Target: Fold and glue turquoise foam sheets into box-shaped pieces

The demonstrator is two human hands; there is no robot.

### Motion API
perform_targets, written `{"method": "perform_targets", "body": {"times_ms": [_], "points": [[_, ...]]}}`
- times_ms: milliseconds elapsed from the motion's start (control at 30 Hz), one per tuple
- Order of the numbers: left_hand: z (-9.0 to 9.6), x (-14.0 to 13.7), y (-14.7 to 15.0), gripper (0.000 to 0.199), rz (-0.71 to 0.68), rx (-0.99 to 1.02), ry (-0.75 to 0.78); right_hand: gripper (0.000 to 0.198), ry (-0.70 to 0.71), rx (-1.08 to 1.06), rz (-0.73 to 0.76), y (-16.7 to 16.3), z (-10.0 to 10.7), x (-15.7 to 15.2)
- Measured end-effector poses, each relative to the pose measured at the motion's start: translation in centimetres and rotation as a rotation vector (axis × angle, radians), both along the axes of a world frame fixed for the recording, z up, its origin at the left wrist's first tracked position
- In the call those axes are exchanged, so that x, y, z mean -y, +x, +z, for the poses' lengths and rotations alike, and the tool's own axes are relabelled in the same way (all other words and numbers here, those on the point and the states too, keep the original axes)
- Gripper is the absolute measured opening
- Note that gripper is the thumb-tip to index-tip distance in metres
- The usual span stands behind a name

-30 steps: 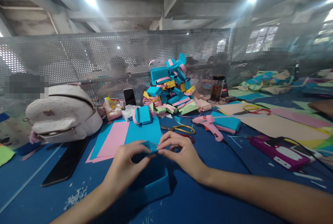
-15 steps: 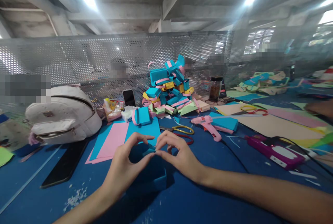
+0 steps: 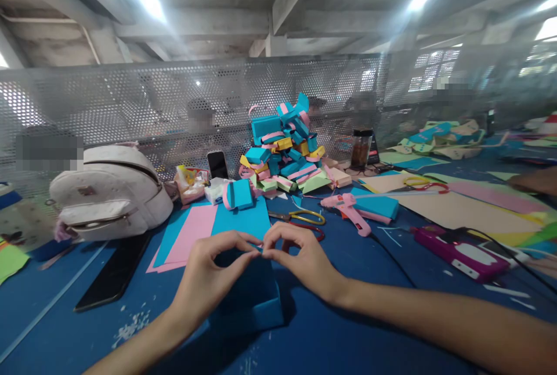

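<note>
A blue paper box (image 3: 259, 312) stands on the blue table in front of me, partly hidden behind my left hand. My left hand (image 3: 209, 273) pinches its far upper edge between thumb and fingers. My right hand (image 3: 304, 256) pinches the same edge just beside it, with the fingertips of both hands nearly touching. Just beyond the hands lie pink paper sheets (image 3: 198, 230) and blue sheets (image 3: 261, 218). Yellow-handled scissors (image 3: 311, 217) rest behind my right hand, and a pink glue gun (image 3: 351, 212) lies to their right.
A pile of small blue, pink and yellow paper boxes (image 3: 282, 148) rises at the back before a perforated metal screen (image 3: 165, 90). On the left are a white backpack (image 3: 113, 195) and a black phone (image 3: 115, 273). A purple device (image 3: 456, 253) with cables sits right.
My fingertips have come closer together along the box's edge, and the flap seen between them is now mostly covered. The view has shifted slightly, showing more of the box front.
</note>
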State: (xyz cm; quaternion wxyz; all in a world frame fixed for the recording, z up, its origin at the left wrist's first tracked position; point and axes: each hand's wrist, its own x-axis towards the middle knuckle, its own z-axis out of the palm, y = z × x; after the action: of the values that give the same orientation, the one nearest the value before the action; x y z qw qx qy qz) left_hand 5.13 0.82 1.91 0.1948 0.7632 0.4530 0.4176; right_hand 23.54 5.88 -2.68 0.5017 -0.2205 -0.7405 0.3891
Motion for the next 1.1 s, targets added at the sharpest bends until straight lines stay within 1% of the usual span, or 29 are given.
{"method": "perform_targets", "body": {"times_ms": [100,200,300,433,600,733,867,967,1033,1100], "points": [[0.1,0.1,0.0,0.007,-0.02,-0.005,0.009,0.014,-0.019,0.009,0.009,0.0,-0.1,0.2],[0.2,0.0,-0.1,0.007,-0.017,-0.006,0.022,0.008,-0.091,0.02,0.003,-0.1,-0.3,0.3],[0.1,-0.1,-0.2,0.006,0.011,0.009,0.023,0.011,-0.165,0.039,-0.008,-0.2,-0.5,0.2],[0.1,-0.4,-0.3,0.004,0.039,0.006,0.015,0.016,-0.206,0.029,0.003,-0.3,-0.7,0.1],[0.4,-0.6,-0.3,0.006,0.041,-0.016,-0.032,0.014,-0.176,0.033,-0.01,-0.4,-0.3,0.3],[0.9,-0.3,-0.3,0.005,0.065,0.018,-0.108,0.015,-0.131,0.049,0.014,-0.6,0.8,0.6],[1.7,-0.1,-0.5,0.021,0.136,0.034,-0.143,0.015,-0.123,0.079,0.05,-0.4,1.9,0.8],[2.0,-0.5,-0.8,0.033,0.098,0.096,-0.218,0.015,-0.144,0.092,0.079,-0.1,2.3,0.7],[2.0,-0.8,-0.9,0.036,0.075,0.128,-0.254,0.014,-0.167,0.098,0.109,0.0,2.3,0.6],[1.7,-1.1,-0.8,0.033,0.08,0.136,-0.255,0.014,-0.185,0.107,0.134,-0.1,2.3,0.6]]}}
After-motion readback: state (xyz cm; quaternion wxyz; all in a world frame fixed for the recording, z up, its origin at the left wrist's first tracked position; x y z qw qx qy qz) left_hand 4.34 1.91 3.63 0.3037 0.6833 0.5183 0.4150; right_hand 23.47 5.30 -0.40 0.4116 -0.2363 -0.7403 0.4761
